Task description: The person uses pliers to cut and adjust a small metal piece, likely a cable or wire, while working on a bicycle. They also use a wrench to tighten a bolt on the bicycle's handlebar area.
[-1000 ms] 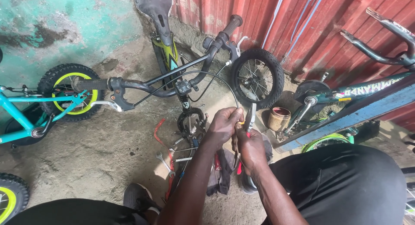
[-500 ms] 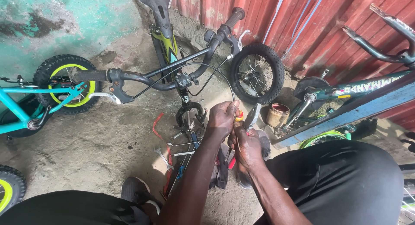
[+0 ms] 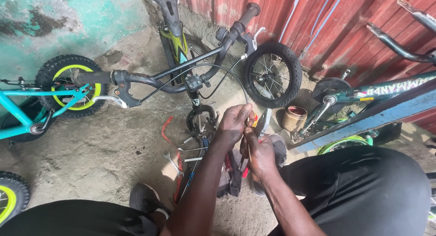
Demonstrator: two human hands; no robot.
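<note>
A: Where are the hands?

B: Both meet just below the centre of the frame. The left hand [image 3: 234, 123] is a little higher, its grip narrow, fingertips pinched on the thin black brake cable [image 3: 227, 72]. The right hand [image 3: 259, 152] sits just below and right of it, touching it, its grip closed around pliers [image 3: 263, 123] with red handles; the metal jaws poke up beside the left fingertips.

A: And the cable runs where?

B: From the pinch it arcs up and left over the middle of the frame, toward the black handlebar [image 3: 181, 81] of a small bike. That bar crosses from centre left to the upper middle, with a brake lever [image 3: 113, 100] near its left end and another lever [image 3: 254, 36] near the upper end.

A: What lies under the hands?

B: A concrete floor [image 3: 113, 149]. Spanners [image 3: 172, 161] and other small tools are scattered on it just left of the forearms, next to a red strip [image 3: 165, 127]. The fork [image 3: 200, 120] hangs directly left of the left hand.

A: Anything further out?

B: A small spoked wheel [image 3: 271, 75] with a knobbly tyre stands upright, right of centre, against a red corrugated wall [image 3: 336, 22]. A rusty tin [image 3: 294, 119] sits below it, right of the pliers. A teal bike frame [image 3: 27, 109] with a yellow-rimmed wheel [image 3: 68, 86] fills the left edge. A black saddle [image 3: 165, 4] shows at the top.
</note>
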